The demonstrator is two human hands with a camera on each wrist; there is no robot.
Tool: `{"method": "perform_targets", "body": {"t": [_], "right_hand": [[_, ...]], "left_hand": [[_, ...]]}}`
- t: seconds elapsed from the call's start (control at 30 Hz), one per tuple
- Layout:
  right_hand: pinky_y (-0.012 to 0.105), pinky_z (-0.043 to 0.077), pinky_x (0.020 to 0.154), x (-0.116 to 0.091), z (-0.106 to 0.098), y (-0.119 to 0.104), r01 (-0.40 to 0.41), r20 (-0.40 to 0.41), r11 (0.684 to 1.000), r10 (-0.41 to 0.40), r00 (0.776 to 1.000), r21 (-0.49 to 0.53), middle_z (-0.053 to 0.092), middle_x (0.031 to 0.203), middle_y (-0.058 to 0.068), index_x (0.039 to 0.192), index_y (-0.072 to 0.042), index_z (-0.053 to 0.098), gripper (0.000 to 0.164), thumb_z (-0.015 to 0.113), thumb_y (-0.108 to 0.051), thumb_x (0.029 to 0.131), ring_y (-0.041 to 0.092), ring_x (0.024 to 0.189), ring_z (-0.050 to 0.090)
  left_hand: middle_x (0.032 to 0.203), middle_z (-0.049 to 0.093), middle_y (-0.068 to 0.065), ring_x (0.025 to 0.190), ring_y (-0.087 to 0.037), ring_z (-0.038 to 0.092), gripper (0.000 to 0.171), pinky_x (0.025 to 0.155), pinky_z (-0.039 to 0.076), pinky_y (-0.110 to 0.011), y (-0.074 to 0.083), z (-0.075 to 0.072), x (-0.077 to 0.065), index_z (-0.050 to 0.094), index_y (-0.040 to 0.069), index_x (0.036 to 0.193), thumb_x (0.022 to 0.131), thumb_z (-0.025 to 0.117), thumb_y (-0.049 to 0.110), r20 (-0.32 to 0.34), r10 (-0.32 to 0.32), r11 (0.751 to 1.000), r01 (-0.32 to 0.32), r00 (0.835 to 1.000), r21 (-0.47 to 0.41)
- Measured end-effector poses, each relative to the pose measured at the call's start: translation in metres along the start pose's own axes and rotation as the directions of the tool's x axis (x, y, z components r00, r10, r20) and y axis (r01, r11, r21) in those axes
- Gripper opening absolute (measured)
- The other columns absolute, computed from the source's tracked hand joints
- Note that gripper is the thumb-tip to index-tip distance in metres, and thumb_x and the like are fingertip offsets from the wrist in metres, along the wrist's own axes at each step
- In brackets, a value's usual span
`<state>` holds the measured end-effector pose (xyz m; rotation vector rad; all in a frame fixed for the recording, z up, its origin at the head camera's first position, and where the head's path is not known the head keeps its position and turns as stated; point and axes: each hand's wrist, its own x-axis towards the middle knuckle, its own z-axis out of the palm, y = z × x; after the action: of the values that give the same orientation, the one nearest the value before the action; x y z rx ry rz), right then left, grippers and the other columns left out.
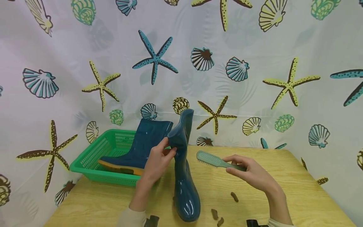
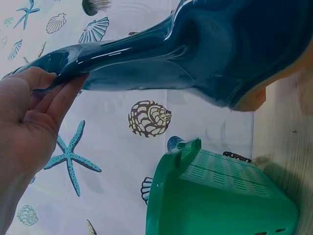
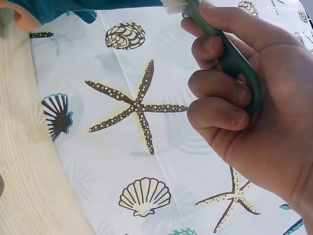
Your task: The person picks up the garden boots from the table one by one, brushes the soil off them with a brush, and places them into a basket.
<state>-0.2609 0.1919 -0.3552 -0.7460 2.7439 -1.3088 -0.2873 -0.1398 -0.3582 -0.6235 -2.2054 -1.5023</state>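
Observation:
A glossy blue rubber boot stands upright with its toe pointing toward me. My left hand pinches the top edge of its shaft, thumb on one side and fingers on the other; the shaft is squeezed narrow there. To the right of the boot, my right hand grips the handle of a green brush, its pale bristles facing down. In the right wrist view several fingers curl round the handle. The brush head is held above the table, a short gap away from the boot.
A green plastic basket at the left holds a second blue boot with an orange-tan sole. Several small brown clumps lie on the wooden table, one to the right of the boot. A shell-and-starfish patterned curtain hangs behind.

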Motion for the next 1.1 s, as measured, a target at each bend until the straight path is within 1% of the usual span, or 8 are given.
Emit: {"method": "perform_targets", "body": {"t": [0.1, 0.17, 0.3, 0.4, 0.53, 0.63, 0.8, 1.1], "right_hand": [[0.035, 0.053, 0.089, 0.000, 0.000, 0.001, 0.009, 0.014, 1.000, -0.009, 1.000, -0.011, 0.062, 0.134, 0.006, 0.129, -0.024, 0.065, 0.032, 0.062, -0.032, 0.099, 0.027, 0.119, 0.059], [0.032, 0.053, 0.086, 0.000, 0.001, 0.001, 0.020, 0.047, 1.000, -0.020, 0.999, -0.003, 0.063, 0.133, 0.006, 0.129, -0.024, 0.065, 0.032, 0.063, -0.031, 0.098, 0.021, 0.113, 0.062], [0.027, 0.053, 0.074, 0.001, 0.002, 0.001, 0.028, 0.132, 0.999, -0.033, 0.991, 0.041, 0.068, 0.113, 0.008, 0.129, -0.020, 0.067, 0.032, 0.064, -0.027, 0.098, 0.009, 0.087, 0.061], [0.026, 0.051, 0.069, 0.002, 0.005, -0.001, 0.031, 0.170, 0.998, -0.040, 0.985, 0.058, 0.067, 0.098, 0.006, 0.128, -0.016, 0.067, 0.032, 0.064, -0.025, 0.097, 0.007, 0.077, 0.057], [0.026, 0.053, 0.075, 0.004, 0.006, -0.003, -0.008, 0.190, 1.000, 0.002, 0.982, 0.027, 0.070, 0.112, 0.008, 0.126, -0.017, 0.068, 0.032, 0.065, -0.029, 0.097, 0.006, 0.087, 0.063], [0.025, 0.054, 0.079, 0.004, 0.006, -0.004, -0.031, 0.193, 0.999, 0.034, 0.981, -0.016, 0.067, 0.126, 0.010, 0.124, -0.019, 0.070, 0.032, 0.065, -0.034, 0.096, 0.007, 0.096, 0.067], [0.024, 0.053, 0.078, 0.004, 0.005, -0.005, -0.026, 0.180, 0.998, 0.036, 0.983, -0.058, 0.067, 0.126, 0.011, 0.123, -0.020, 0.071, 0.031, 0.064, -0.034, 0.097, 0.006, 0.092, 0.066], [0.025, 0.053, 0.082, -0.003, -0.004, -0.012, 0.008, 0.138, 0.996, 0.005, 0.990, -0.093, 0.067, 0.127, 0.006, 0.124, -0.025, 0.071, 0.031, 0.066, -0.037, 0.095, 0.013, 0.109, 0.064]], "left_hand": [[0.115, 0.071, -0.013, 0.101, -0.027, 0.073, 0.022, 0.082, 0.060, -0.037, 0.000, 0.001, 0.000, 0.063, 0.008, 0.117, 0.097, 0.059, 0.001, 0.006, 0.088, 0.996, -0.088, 0.996, 0.027], [0.109, 0.071, -0.013, 0.097, -0.026, 0.074, 0.020, 0.078, 0.061, -0.033, -0.001, 0.002, -0.001, 0.064, 0.006, 0.114, 0.096, 0.059, -0.002, 0.004, 0.165, 0.985, -0.164, 0.986, 0.059], [0.099, 0.071, -0.012, 0.086, -0.022, 0.072, 0.018, 0.072, 0.060, -0.029, -0.005, 0.007, -0.001, 0.066, 0.003, 0.110, 0.095, 0.059, -0.005, -0.014, 0.299, 0.947, -0.295, 0.954, 0.130], [0.100, 0.072, -0.010, 0.088, -0.021, 0.071, 0.020, 0.075, 0.060, -0.031, -0.007, 0.012, 0.000, 0.067, 0.005, 0.111, 0.095, 0.059, -0.006, -0.019, 0.358, 0.924, -0.352, 0.933, 0.148], [0.105, 0.071, -0.008, 0.096, -0.020, 0.071, 0.023, 0.082, 0.060, -0.030, -0.012, 0.021, 0.001, 0.066, 0.008, 0.112, 0.093, 0.062, -0.005, -0.047, 0.426, 0.900, -0.418, 0.903, 0.120], [0.105, 0.070, -0.007, 0.096, -0.020, 0.071, 0.023, 0.083, 0.059, -0.028, -0.018, 0.027, 0.003, 0.066, 0.009, 0.111, 0.092, 0.064, -0.004, -0.074, 0.445, 0.894, -0.437, 0.893, 0.099], [0.106, 0.070, -0.006, 0.094, -0.018, 0.069, 0.021, 0.083, 0.060, -0.030, -0.026, 0.036, 0.004, 0.066, 0.008, 0.111, 0.093, 0.062, -0.002, -0.102, 0.410, 0.912, -0.406, 0.906, 0.054], [0.112, 0.071, -0.014, 0.106, -0.028, 0.069, 0.025, 0.091, 0.057, -0.028, -0.025, 0.052, 0.003, 0.067, 0.005, 0.111, 0.094, 0.056, -0.011, -0.191, 0.378, 0.917, -0.395, 0.906, -0.059]]}}
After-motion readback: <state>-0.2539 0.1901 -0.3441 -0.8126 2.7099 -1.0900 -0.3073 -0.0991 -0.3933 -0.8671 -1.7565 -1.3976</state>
